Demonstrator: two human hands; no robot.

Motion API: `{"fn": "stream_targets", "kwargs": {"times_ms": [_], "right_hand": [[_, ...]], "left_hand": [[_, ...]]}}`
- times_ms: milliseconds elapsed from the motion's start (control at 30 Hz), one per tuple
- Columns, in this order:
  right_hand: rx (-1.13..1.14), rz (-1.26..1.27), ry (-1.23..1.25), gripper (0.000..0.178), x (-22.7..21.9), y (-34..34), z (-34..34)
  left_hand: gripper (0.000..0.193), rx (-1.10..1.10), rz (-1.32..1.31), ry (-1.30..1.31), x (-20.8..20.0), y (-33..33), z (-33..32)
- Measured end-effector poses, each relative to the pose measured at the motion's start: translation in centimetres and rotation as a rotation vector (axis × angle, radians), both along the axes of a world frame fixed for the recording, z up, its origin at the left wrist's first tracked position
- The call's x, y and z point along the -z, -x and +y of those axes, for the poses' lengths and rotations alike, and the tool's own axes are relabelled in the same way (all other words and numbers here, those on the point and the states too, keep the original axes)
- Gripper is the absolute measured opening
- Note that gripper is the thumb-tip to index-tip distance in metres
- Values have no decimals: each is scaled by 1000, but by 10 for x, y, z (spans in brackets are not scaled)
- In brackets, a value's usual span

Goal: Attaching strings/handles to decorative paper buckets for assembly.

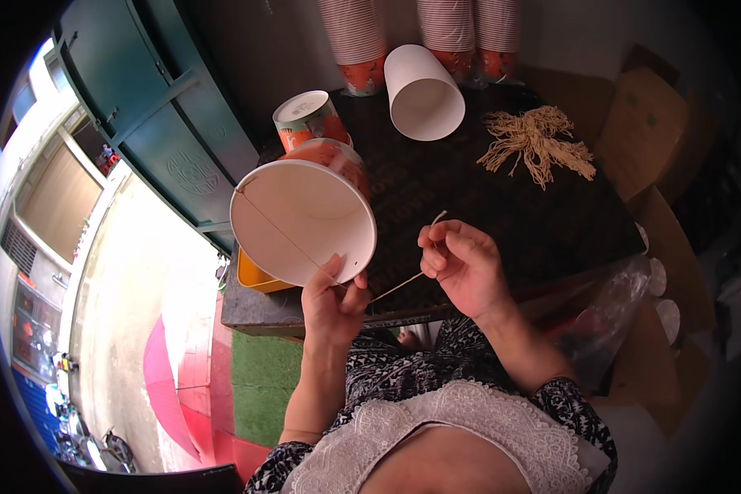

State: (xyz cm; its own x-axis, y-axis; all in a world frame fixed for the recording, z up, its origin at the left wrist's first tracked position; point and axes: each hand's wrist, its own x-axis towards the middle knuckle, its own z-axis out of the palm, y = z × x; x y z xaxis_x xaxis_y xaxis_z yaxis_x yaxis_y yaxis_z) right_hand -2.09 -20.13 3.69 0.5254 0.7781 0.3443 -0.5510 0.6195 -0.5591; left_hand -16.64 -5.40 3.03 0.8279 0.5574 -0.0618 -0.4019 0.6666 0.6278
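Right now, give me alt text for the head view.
Left hand holds a white paper bucket by its rim; right hand pulls a string threaded across its mouth. A string pile and cup stacks sit on the dark table.

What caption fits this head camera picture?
Left hand holds a paper bucket while right hand pulls its string.
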Motion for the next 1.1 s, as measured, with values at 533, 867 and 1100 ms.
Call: {"fn": "stream_targets", "kwargs": {"times_ms": [533, 867, 1100], "right_hand": [[253, -146, 247, 16, 2, 8, 0], [396, -511, 328, 24, 2, 28, -1], [402, -588, 235, 32, -2, 36, 0]], "left_hand": [[23, 43, 25, 7, 5, -6, -6], [35, 247, -86, 189, 4, -15, -17], [48, 281, -142, 230, 5, -17, -26]]}}
